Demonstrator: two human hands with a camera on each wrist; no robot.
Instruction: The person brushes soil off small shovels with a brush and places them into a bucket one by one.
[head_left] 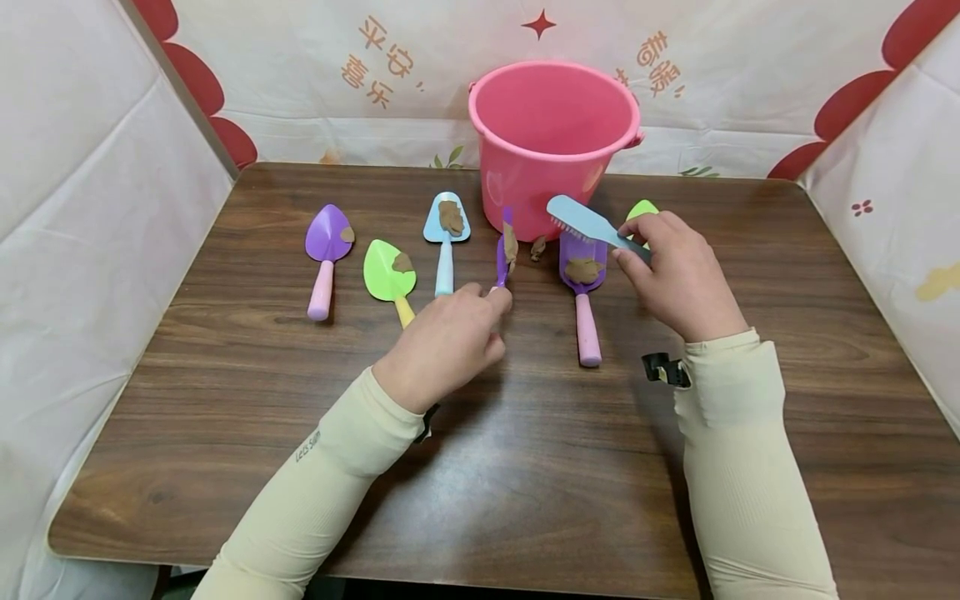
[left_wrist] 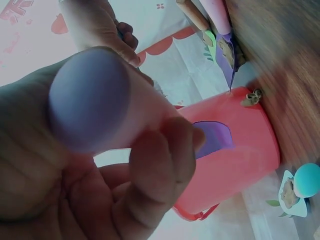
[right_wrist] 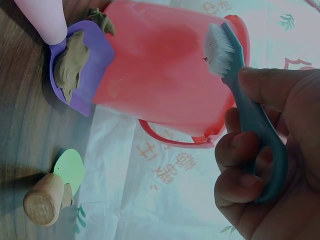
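My left hand [head_left: 450, 342] grips the pink handle [left_wrist: 150, 107] of a purple toy shovel [head_left: 501, 265]. Brown clay [head_left: 511, 243] sticks to its blade, which is turned edge-on in the head view. My right hand [head_left: 678, 271] holds a blue brush [right_wrist: 250, 107] by its looped handle, thumb along the neck. The brush's white bristles [right_wrist: 218, 52] face down over a purple scoop [head_left: 570, 250] with brown clay [head_left: 584, 270] in it. That scoop lies on the table, its pink handle toward me.
Behind stands a pink bucket [head_left: 551, 187], a small brown lump [head_left: 537, 248] at its foot. To the left lie purple [head_left: 324, 229], green [head_left: 380, 275] and blue [head_left: 446, 267] shovels bearing clay. Another green shovel [right_wrist: 70, 167] with a wooden handle lies right of the scoop, partly behind my right hand.
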